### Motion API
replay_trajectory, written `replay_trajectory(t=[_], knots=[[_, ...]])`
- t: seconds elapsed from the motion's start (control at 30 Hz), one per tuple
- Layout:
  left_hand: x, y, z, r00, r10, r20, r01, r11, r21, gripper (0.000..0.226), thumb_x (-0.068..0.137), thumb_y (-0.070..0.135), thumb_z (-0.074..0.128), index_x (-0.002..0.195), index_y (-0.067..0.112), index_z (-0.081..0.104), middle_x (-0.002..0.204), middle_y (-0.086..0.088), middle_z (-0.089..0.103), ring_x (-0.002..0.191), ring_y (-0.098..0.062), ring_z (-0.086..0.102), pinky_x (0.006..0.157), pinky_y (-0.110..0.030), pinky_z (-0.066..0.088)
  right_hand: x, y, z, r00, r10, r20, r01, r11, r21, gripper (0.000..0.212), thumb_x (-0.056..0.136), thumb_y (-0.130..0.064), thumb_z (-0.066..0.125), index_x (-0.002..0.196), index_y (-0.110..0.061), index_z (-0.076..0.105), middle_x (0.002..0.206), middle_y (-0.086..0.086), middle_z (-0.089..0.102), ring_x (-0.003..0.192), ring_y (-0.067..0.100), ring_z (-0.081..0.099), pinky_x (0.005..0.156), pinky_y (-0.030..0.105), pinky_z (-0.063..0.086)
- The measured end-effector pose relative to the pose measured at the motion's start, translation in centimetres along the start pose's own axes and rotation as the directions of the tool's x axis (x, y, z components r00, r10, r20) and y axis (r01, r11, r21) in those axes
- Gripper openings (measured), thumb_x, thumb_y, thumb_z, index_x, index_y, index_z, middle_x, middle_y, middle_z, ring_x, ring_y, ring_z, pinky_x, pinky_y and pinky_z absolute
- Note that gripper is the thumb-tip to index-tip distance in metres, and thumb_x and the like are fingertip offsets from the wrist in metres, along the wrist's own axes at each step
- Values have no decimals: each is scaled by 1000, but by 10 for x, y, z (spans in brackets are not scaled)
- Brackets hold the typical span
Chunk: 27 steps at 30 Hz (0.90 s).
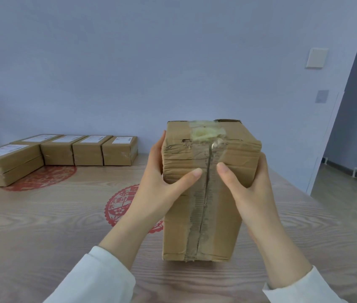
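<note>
We see a brown big box [208,215] with a yellowish tape patch [206,133]. The surface [42,226] is pale wood with wavy lines and round red paper shapes [118,204]. The small boxes [88,153] are brown with white labels [93,139]. We see a light blue wall [129,62] and white sleeves [99,281].

Behind box [217,215], fingers [162,139] mostly hidden; far labels [121,139] unreadable.

Dim, bluish, even light; soft shadows, wide-angle bending at edges.
</note>
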<state>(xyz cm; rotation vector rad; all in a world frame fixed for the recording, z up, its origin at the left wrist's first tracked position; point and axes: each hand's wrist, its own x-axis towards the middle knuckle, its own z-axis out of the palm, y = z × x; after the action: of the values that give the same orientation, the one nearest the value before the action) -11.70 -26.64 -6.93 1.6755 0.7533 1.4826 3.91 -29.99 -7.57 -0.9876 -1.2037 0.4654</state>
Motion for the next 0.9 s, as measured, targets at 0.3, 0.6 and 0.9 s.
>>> replay_trajectory(t=[0.3, 0.6, 0.9], knots=[[-8, -11, -2, 1000, 1, 0, -1, 1000, 6, 67, 63, 31, 73, 119, 39, 37, 125, 10, 57, 112, 5, 56, 85, -12, 48, -6, 9, -1, 999, -48, -5, 48, 999, 13, 50, 65, -38, 69, 108, -33, 45, 102, -14, 62, 89, -12, 61, 72, 7, 46], [-11, -16, -1, 998, -43, -48, 44, 999, 25, 83, 61, 41, 71, 137, 26, 41, 118, 16, 60, 99, 11, 59, 82, -11, 50, -13, 25, -2, 997, -39, 71, 38, 999, 22, 63, 58, -50, 79, 108, -35, 44, 113, -7, 61, 100, 2, 63, 78, 16, 52], [-17, -26, 0, 988, -154, -8, 153, 987, -42, 76, 59, 37, 74, 118, 40, 26, 129, 6, 54, 103, 1, 63, 85, -22, 55, -17, 32, -4, 992, 62, 109, -63, 998, 0, 71, 63, -43, 78, 124, -33, 42, 120, -9, 59, 106, 1, 61, 88, 24, 50]])
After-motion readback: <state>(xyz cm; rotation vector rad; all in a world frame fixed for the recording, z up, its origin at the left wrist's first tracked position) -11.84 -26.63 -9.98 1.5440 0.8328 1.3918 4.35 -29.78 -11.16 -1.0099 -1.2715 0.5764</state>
